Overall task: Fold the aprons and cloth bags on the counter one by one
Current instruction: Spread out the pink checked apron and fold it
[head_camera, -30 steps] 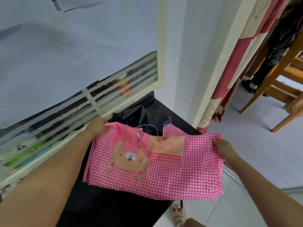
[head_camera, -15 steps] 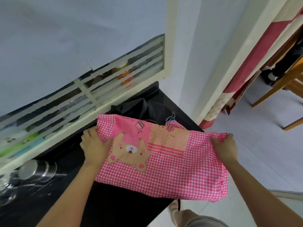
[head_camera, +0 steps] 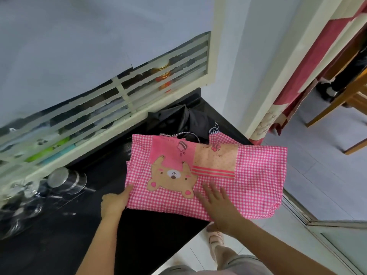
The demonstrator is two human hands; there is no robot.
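Apron (head_camera: 254,175) spread on counter (head_camera: 155,231) — steel pot (head_camera: 66,179) nearby.

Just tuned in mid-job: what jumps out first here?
A pink checked apron with a bear patch lies on the black counter, its right side overhanging the edge. The left hand pinches its near-left corner; the right hand presses flat on it. Black cloth lies bunched behind.
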